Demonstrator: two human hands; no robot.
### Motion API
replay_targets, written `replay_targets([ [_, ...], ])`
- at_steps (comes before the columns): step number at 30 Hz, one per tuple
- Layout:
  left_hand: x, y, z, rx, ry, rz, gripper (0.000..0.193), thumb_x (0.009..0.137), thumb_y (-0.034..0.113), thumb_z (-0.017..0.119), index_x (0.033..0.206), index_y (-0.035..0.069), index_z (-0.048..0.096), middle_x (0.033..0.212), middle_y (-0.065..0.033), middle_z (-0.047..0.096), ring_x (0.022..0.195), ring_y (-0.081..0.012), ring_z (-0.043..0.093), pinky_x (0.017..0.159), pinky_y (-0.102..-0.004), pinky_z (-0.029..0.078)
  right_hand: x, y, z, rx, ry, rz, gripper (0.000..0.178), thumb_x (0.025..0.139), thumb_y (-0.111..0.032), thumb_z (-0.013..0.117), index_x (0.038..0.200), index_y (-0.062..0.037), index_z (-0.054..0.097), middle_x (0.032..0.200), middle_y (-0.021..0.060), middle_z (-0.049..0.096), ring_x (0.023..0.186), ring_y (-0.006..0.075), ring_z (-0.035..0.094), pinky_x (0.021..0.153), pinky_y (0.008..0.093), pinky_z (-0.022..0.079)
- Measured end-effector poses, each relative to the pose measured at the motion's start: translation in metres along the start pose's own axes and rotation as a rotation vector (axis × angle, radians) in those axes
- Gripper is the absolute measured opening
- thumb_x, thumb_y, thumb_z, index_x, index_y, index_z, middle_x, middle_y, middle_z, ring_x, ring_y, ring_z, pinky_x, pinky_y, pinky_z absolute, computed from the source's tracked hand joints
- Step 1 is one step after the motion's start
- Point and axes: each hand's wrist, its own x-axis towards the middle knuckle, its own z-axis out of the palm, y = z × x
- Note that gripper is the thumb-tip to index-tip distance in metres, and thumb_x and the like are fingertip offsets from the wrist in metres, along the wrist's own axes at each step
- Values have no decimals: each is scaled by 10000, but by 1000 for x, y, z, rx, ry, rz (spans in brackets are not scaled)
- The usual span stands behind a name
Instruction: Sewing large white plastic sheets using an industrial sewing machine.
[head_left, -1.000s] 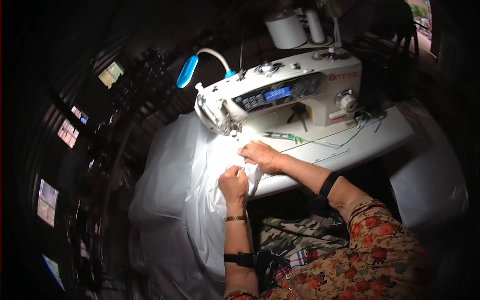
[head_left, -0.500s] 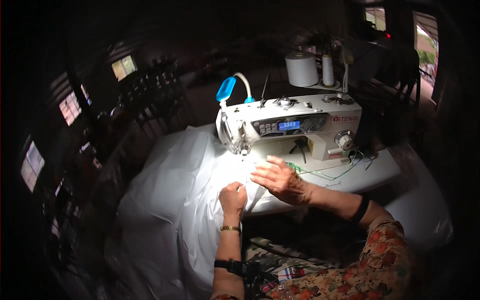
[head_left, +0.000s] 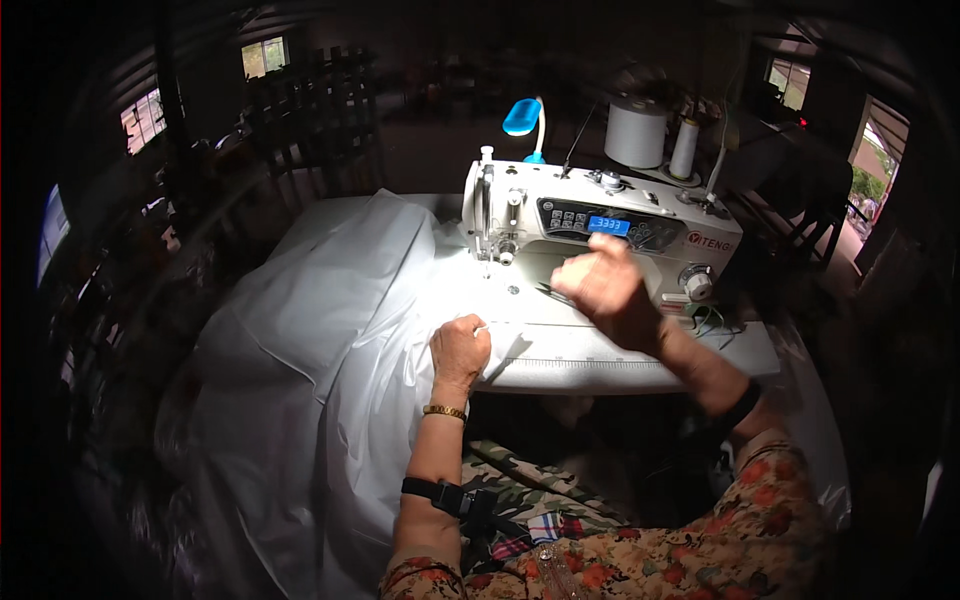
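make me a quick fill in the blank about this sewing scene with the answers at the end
1. The closed hand on the white sheet is the person's ____ one.
2. The blurred hand in front of the sewing machine is the person's ____ one.
3. The head of the small lamp is coloured ____.
4. The large thread cone is coloured ____.

Missing words: left; right; blue; white.
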Motion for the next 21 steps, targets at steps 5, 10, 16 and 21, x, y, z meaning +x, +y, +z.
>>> replay_targets([
  [5, -3, 8, -2, -9, 8, -10, 184, 727, 141, 590, 811, 68, 737, 804, -186, 697, 753, -366, 675, 736, -432, 541, -45, -58, 64, 221, -46, 153, 130, 823, -100, 659, 953, -95, 659, 870, 24, 693, 844, 163, 671, 956, 429, 450],
  [10, 1, 0, -1, -63, 17, -16, 200, 731, 143, 587, 825, 51, 738, 727, -194, 675, 696, -355, 670, 681, -410, 531, -59, -64, 88, 430, 59, 462, 305, 815, -130, 676, 1109, -58, 642, 1034, 83, 672, 1015, 263, 622, 971, 418, 428],
  [16, 6, 1, -6, -114, -51, -131, 221, 735, 157, 588, 847, 49, 744, 784, -207, 690, 752, -372, 675, 738, -424, 535, -50, -59, 91, 455, -136, 419, 352, 809, -213, 710, 1107, -47, 621, 1038, 112, 623, 1060, 296, 559, 982, 422, 386],
  [21, 6, -4, -3, -189, -14, -99, 248, 739, 166, 586, 877, 42, 752, 772, -206, 692, 733, -360, 677, 734, -409, 532, -60, -59, 100, 444, -341, 563, 229, 803, -216, 714, 933, -64, 602, 947, 93, 609, 955, 274, 565, 916, 397, 393],
])
